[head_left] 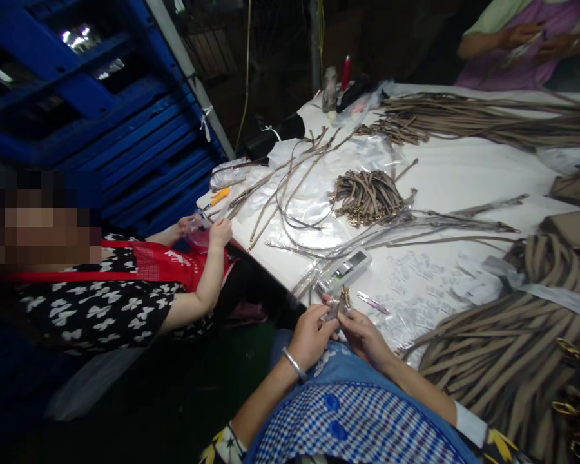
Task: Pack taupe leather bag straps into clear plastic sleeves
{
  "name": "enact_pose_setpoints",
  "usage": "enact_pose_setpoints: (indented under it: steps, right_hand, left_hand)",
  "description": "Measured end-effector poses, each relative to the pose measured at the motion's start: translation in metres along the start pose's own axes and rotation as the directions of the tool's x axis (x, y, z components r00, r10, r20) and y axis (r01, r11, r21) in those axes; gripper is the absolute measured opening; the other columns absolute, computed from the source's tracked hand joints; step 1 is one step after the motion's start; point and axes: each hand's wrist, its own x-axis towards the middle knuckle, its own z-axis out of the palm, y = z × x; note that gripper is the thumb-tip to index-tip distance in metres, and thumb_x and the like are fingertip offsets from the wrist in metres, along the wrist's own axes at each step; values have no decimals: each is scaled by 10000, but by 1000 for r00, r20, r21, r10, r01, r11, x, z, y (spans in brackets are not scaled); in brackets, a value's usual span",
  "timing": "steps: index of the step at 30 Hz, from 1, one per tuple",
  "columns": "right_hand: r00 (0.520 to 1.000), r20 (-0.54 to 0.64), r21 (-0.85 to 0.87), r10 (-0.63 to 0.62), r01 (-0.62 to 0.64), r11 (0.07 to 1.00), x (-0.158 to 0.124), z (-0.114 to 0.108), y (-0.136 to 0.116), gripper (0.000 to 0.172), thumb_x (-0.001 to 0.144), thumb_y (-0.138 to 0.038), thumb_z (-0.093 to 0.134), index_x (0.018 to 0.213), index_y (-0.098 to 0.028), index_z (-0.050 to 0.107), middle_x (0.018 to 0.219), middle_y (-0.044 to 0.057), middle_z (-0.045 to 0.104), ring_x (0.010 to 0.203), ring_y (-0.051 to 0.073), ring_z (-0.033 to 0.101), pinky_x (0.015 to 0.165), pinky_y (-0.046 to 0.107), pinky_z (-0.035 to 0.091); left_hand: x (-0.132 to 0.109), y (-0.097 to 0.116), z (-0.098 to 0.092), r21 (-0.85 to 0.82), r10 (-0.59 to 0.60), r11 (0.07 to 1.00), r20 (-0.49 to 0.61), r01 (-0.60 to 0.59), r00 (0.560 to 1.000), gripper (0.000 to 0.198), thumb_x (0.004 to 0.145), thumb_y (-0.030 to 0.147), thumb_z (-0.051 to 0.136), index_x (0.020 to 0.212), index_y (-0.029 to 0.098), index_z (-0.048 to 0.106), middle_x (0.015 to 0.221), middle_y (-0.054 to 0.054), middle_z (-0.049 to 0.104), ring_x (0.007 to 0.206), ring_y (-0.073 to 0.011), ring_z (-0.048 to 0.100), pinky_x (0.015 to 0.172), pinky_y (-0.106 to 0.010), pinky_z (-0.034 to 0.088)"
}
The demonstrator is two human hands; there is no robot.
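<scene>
My left hand point(312, 332), with a silver bracelet on the wrist, and my right hand point(362, 332) meet at the near edge of the white table point(454, 174). Both are closed on the end of a beige strap point(336, 308) with a small gold clasp, held between the fingertips. A small pair of pink-handled snips point(373, 303) lies just beyond my right hand. A clear plastic packet point(344, 270) lies right above my hands.
Heaps of beige straps lie at the right point(507, 348), centre point(367, 196) and far side point(488, 119). One person in a red apron point(169, 261) works at the left edge. Another in purple point(517, 45) sits opposite. Blue racking point(125, 129) stands left. Bottles point(329, 90) stand at the far edge.
</scene>
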Motion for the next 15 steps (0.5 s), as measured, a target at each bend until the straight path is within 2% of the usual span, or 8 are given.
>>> enact_pose_setpoints:
  steps: [3, 6, 8, 11, 15]
  right_hand:
    - [1000, 11, -38, -15, 15, 999, -2, 0, -2, 529, 785, -361, 700, 1268, -175, 586, 917, 64, 695, 753, 202, 611, 665, 309, 465]
    - [998, 54, -68, -31, 35, 997, -4, -1, -2, 547, 820, -384, 662, 1315, -186, 540, 861, 51, 681, 614, 166, 583, 625, 325, 468]
    - [995, 88, -75, -37, 44, 996, -5, -3, 0, 559, 838, -406, 639, 1337, -190, 510, 852, 48, 677, 580, 157, 582, 621, 333, 476]
    - [994, 99, -73, -51, 58, 996, -4, -5, 4, 561, 846, -430, 628, 1334, -181, 507, 841, 53, 673, 629, 173, 608, 629, 334, 491]
    - [990, 110, -56, -85, 92, 994, -2, -5, 7, 522, 867, -415, 603, 1313, -157, 522, 803, 53, 662, 649, 178, 610, 637, 344, 505]
  left_hand:
    - [-3, 5, 0, -42, 20, 999, 21, -19, 1000, 189, 833, 240, 557, 960, 143, 658, 985, -54, 575, 599, -101, 648, 542, -190, 496]
    - [-7, 12, 1, -51, -56, 997, 45, 59, 997, 231, 843, 266, 540, 1014, 142, 632, 903, -52, 597, 498, -93, 616, 398, -163, 409]
    - [-9, 14, 2, -45, -122, 991, 66, 125, 990, 280, 844, 283, 539, 1072, 134, 605, 770, -23, 592, 404, -71, 539, 343, -156, 346]
    - [-10, 11, 1, -63, -138, 988, 64, 142, 988, 320, 843, 303, 556, 1112, 131, 576, 654, 28, 537, 371, -43, 453, 361, -150, 345]
    - [-8, 7, 0, -115, -95, 988, 70, 103, 993, 300, 836, 346, 583, 1052, 142, 615, 866, -25, 573, 418, -8, 447, 376, -138, 343]
